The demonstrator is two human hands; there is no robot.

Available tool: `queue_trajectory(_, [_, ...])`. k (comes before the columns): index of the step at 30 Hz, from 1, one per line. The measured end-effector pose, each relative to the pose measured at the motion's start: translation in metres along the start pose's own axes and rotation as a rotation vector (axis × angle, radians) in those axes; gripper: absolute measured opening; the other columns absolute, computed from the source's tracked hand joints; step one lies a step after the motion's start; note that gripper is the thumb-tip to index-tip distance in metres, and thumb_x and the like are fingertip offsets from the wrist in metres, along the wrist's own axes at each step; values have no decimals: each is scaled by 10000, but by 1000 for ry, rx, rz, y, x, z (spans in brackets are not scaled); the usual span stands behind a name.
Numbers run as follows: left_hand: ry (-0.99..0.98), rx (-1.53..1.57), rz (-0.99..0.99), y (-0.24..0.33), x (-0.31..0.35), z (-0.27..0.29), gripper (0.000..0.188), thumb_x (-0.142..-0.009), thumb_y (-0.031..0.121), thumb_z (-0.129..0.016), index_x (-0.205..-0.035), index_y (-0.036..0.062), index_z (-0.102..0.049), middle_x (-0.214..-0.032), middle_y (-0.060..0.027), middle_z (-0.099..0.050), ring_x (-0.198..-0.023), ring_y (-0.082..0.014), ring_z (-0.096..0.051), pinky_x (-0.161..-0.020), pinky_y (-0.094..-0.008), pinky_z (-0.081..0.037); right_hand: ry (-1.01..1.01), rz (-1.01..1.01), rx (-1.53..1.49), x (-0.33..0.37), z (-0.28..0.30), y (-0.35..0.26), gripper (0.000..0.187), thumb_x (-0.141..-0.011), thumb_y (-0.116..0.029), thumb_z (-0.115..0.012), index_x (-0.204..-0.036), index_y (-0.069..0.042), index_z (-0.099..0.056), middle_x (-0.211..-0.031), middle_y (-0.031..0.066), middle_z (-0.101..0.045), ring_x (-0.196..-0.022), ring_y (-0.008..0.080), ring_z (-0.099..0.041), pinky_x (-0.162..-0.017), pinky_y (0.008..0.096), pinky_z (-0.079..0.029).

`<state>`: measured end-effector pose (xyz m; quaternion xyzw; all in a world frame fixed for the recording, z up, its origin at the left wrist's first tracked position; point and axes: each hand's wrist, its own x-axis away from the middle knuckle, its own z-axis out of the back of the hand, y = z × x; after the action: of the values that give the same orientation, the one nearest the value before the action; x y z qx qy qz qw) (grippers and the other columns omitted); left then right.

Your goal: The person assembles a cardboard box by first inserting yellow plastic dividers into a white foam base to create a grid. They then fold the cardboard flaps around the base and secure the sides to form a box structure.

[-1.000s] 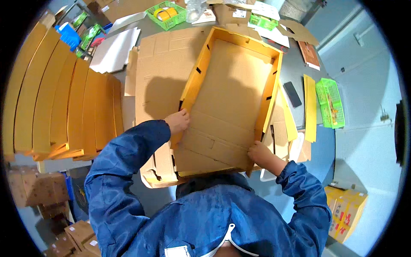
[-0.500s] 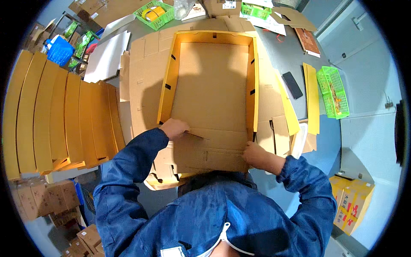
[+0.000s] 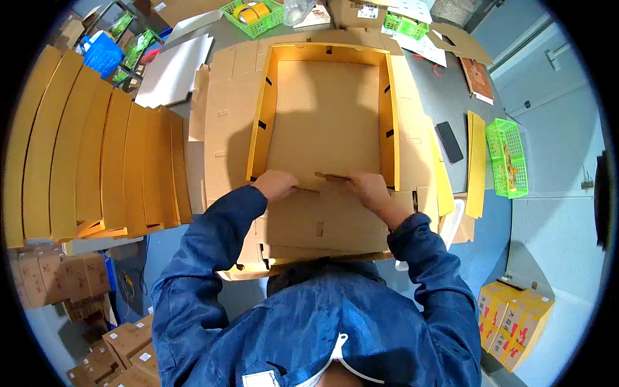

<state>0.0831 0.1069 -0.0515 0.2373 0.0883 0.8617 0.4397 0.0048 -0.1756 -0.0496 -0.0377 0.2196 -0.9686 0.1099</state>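
A shallow cardboard box [image 3: 391,116], yellow on the outside and brown inside, lies before me. Its far, left and right walls stand upright, with dark slots along them. On the near side the long end panel [image 3: 322,226] is laid out flat toward my body. My left hand [image 3: 276,186] is closed at the near left corner, on a small flap [image 3: 308,189] that sticks out past the fingers. At the near right corner my right hand [image 3: 369,189] pinches another flap [image 3: 332,176], which points inward. Parts of both flaps are hidden by my fingers.
Flat cardboard sheets [image 3: 225,138] lie under the box. Several folded yellow boxes [image 3: 90,155] stand in a row at left. A phone [image 3: 449,142], yellow strips [image 3: 476,164] and a green basket [image 3: 507,158] lie at right; another green basket [image 3: 258,24] holds tape at the back.
My right hand has moved up and inward from the near panel's right edge and now holds a turned-in flap. My left hand has shifted slightly right, still at its corner.
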Motion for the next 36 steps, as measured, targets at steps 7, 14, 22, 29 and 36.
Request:
queue_trajectory(7, [302, 312, 21, -6, 28, 8, 235, -864, 260, -546, -990, 94, -655, -947, -147, -642, -870, -336, -607, -743, -424, -490, -36, 63, 126, -4, -14, 3, 185, -855, -288, -554, -882, -105, -561, -702, 125, -623, -656, 336, -617, -585, 444, -488])
queue_trajectory(14, [344, 321, 130, 44, -17, 18, 264, -876, 278, -529, -1042, 94, -622, -959, -158, -635, -879, -350, -596, -756, -426, -486, 36, 182, 108, -4, -7, 1, 162, -857, -264, -538, -851, -102, -547, -729, 120, -618, -686, 317, -618, -562, 432, -487])
queue_trajectory(22, [483, 216, -210, 44, -16, 15, 189, -853, 175, -571, -1015, 81, -594, -891, -134, -617, -815, -326, -600, -713, -385, -501, -11, 171, 64, -4, -13, 11, 157, -850, -238, -526, -927, -102, -537, -810, 120, -628, -753, 321, -617, -610, 448, -486])
queue_trajectory(29, [348, 12, -338, 44, -26, 14, 168, -860, 199, -557, -963, 66, -555, -832, -125, -571, -755, -326, -581, -653, -402, -493, -103, 148, 90, -7, -3, 4, 176, -855, -241, -534, -988, -126, -546, -811, 117, -631, -751, 318, -619, -615, 440, -488])
queue_trajectory(36, [189, 221, 68, 56, -41, 20, 341, -937, 307, -420, -1148, 49, -490, -1114, -189, -563, -938, -405, -567, -810, -445, -471, 223, 327, 438, 3, -1, -5, 353, -816, -201, -554, -1121, -28, -513, -1204, 210, -522, -1112, 356, -503, -961, 467, -393])
